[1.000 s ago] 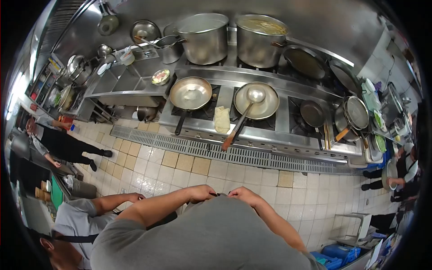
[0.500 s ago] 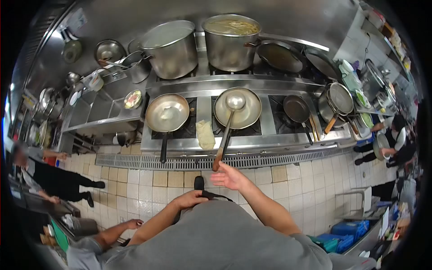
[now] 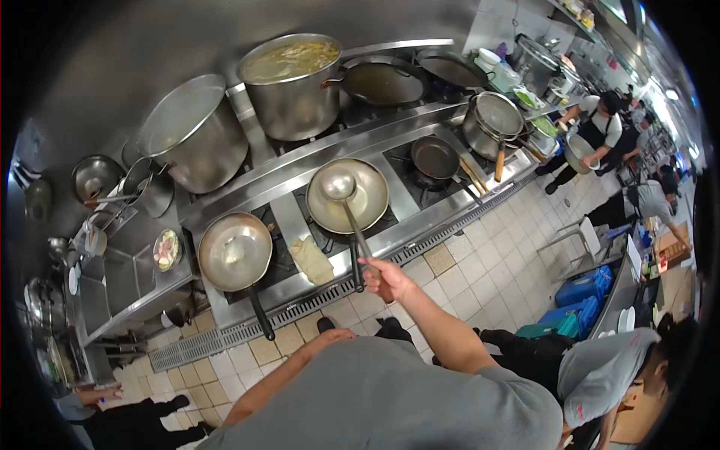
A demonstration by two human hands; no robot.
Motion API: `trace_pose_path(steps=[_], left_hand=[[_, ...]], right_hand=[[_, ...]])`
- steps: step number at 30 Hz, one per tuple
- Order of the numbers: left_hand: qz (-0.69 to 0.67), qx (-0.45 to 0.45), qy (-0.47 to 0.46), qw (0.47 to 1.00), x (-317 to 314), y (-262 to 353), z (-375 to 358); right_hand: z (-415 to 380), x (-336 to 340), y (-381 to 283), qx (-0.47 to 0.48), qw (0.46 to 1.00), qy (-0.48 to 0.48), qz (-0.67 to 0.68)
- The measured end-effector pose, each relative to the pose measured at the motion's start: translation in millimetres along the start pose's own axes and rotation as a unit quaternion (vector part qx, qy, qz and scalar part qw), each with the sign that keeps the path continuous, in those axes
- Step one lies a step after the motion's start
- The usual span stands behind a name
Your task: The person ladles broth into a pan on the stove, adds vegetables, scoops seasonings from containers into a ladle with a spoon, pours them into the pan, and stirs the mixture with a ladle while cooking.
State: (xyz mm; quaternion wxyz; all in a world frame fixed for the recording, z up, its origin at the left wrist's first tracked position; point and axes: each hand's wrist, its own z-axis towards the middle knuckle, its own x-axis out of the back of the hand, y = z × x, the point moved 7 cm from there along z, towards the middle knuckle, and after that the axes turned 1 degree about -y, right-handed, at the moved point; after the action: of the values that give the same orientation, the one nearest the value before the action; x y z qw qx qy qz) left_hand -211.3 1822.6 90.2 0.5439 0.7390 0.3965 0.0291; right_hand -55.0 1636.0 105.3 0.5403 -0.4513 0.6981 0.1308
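My right hand (image 3: 386, 280) is closed around the wooden grip of a long-handled ladle (image 3: 352, 217). Its round metal bowl rests in a wide frying pan (image 3: 367, 184) on the middle burner, the pan's black handle pointing toward me. Against the front of my waist lies my left hand (image 3: 330, 339), its visible fingers loosely stretched and holding nothing I can see. A second frying pan (image 3: 225, 259), with a small pale lump inside, sits on the left burner. Between the two pans is a folded beige cloth (image 3: 311, 260).
Two large stockpots (image 3: 292, 97) stand behind, one filled with pale broth. A small black pan (image 3: 435, 157) and strainers (image 3: 499, 116) are to the right. A bowl of food (image 3: 166, 249) sits left. Co-workers stand at both sides; one person (image 3: 600, 375) is close at my right.
My right hand has gone from open beside the ladle's grip to closed around it. My view has turned to the right, and a person now shows close on my right.
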Motion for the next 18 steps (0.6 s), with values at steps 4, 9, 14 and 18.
trace_pose_path(steps=[4,9,14,18], left_hand=[[0.155,-0.115,0.097,0.976,35.0,43.7,7.6],[-0.021,-0.067,0.452,0.889,97.5,46.7,45.6],[-0.286,0.023,0.319,0.903,80.7,86.8,152.5],[-0.217,-0.006,0.382,0.898,70.9,116.8,142.2]], right_hand=[[-59.2,-58.6,-56.4,0.052,0.795,0.268,-0.542],[-92.2,4.7,-89.1,0.191,0.667,0.274,-0.666],[-76.9,74.1,-102.8,0.219,0.581,0.302,-0.723],[-91.0,71.7,-96.1,0.338,0.540,0.267,-0.723]])
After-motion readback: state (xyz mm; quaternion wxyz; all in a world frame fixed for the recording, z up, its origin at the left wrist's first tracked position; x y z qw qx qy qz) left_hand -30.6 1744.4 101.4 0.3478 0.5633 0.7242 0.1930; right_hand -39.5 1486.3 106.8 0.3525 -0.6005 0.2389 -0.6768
